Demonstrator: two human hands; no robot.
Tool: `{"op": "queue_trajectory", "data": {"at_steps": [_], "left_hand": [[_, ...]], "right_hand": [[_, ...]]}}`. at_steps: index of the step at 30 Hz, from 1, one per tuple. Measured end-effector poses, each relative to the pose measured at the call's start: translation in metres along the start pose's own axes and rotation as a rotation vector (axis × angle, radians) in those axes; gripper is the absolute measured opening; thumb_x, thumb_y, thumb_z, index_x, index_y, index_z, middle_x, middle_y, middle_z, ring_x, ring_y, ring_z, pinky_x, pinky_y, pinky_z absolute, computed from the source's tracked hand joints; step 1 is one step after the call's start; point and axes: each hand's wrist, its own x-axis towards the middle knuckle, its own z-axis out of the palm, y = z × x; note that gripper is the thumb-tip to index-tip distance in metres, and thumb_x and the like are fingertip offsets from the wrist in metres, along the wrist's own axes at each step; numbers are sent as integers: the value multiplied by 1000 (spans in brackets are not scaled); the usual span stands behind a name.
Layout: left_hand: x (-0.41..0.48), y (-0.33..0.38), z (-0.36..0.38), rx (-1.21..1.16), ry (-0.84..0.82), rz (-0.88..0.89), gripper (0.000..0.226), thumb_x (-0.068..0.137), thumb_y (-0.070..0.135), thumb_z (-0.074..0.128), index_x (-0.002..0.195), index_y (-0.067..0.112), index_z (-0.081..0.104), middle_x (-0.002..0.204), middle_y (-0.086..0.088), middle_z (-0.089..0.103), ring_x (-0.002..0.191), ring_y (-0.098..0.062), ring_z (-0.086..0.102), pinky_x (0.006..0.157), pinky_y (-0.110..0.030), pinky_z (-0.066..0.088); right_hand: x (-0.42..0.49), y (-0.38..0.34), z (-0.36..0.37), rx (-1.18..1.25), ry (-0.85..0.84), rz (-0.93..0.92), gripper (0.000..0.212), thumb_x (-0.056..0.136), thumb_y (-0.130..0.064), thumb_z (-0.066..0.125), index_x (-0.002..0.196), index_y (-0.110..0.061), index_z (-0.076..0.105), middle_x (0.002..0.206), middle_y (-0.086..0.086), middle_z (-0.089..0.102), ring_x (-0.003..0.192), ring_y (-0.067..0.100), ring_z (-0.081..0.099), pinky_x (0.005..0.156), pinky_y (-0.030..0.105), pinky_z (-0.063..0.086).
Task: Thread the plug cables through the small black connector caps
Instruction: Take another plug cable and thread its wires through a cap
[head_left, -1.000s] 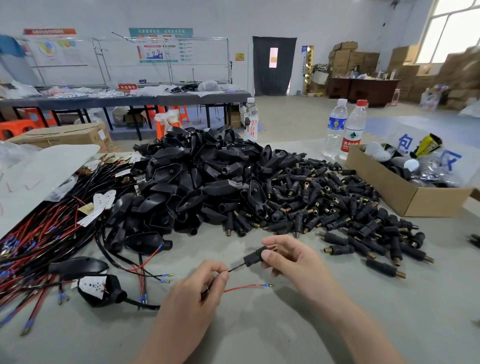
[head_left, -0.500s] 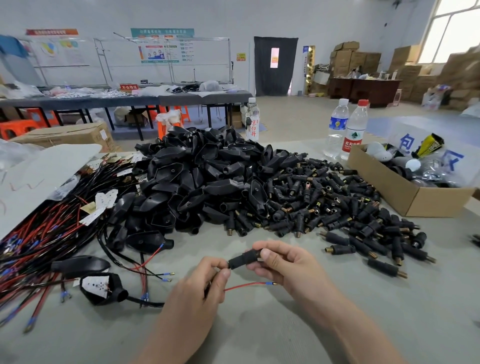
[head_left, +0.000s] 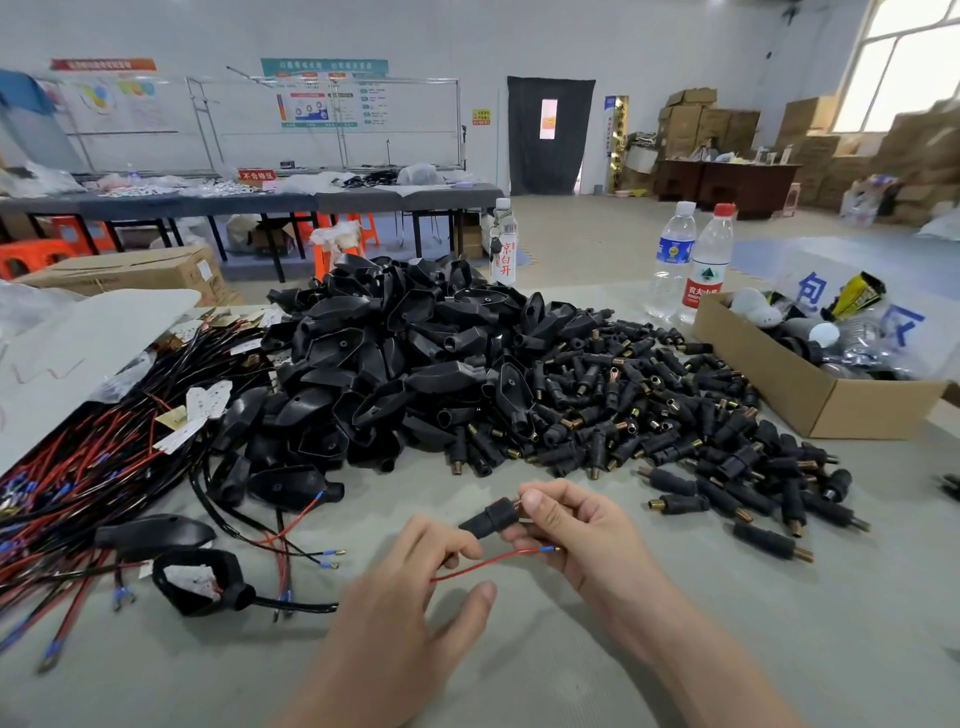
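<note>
At the left of the counter (head_left: 857, 623) lies a tangle of red and black plug cables (head_left: 78, 483). Near centre, the left hand (head_left: 410, 597) has its grip pinched on a red wire (head_left: 488, 561) — just right of it, the right hand (head_left: 582, 535) has its grip closed round a black connector cap (head_left: 488, 517), held above the wire. Beyond them lie heaped loose caps (head_left: 675, 415), with a cardboard box (head_left: 810, 395) at the far right.

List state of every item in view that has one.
Cap: pinched in right hand, off the table.
Red wire: held by left hand, outside the cap.
Red-lidded bottle: upright, closed.
Cardboard box: open, holding items.
</note>
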Motion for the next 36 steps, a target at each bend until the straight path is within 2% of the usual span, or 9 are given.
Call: {"op": "queue_trajectory", "data": {"at_steps": [2,8,12,17,20,24,30,33,36], "left_hand": [[2,-2,4,32,9,22,16,84,48,55,99,43,52,93,24,49,71,21,43,56,-5,33],[3,-9,7,103,-10,46,13,89,45,53,102,45,55,94,21,50,63,15,40,48,-9,37],[2,-12,11,86,-5,64,5,89,43,54,92,42,59,94,20,51,73,21,44,52,-7,39],[2,-9,9,-225,40,-74,4,88,46,54,87,43,57,108,17,57,87,-6,61,72,-14,44],[3,-8,6,-336,14,-126,21,88,52,49,77,36,57,115,15,59,97,-14,62,68,-32,48],[3,-12,4,-426,-29,-137,44,96,53,36,64,28,54,104,7,60,85,-10,58,73,-22,42],[3,-18,8,-594,-39,-200,61,100,53,29,54,20,53,89,-6,65,119,-17,58,93,-20,42],[5,-22,8,-651,-32,-275,70,95,72,27,68,24,71,105,3,72,116,-11,61,92,-11,41],[10,-31,10,-727,-56,-327,71,81,90,30,87,37,78,102,4,75,113,-5,63,94,-10,41]], "right_hand": [[1,0,-1,-2,12,-1,31,74,-20,73,96,-1,63,89,16,75,74,19,74,65,20,56],[0,3,-2,-52,26,7,32,78,-26,72,98,-3,61,90,16,75,79,20,74,67,22,57],[1,5,-3,-59,45,11,33,79,-29,72,97,-3,62,88,20,75,75,19,74,64,19,56],[4,7,-3,-72,101,-7,38,78,-30,71,99,0,62,86,18,75,77,21,73,66,22,58],[6,7,-4,-63,128,-27,37,78,-29,71,99,0,61,83,17,75,71,18,72,65,22,58],[6,9,-5,-85,133,-27,39,78,-32,71,100,-1,61,87,18,76,72,18,72,67,22,57],[7,10,-7,-55,150,-33,40,81,-32,69,102,1,62,91,18,76,73,17,71,69,21,58],[8,10,-9,-7,170,-33,46,81,-32,69,105,6,62,92,19,75,74,17,70,70,21,58],[9,9,-11,29,197,-28,44,81,-32,69,105,5,62,90,15,75,74,15,70,69,21,58]]}}
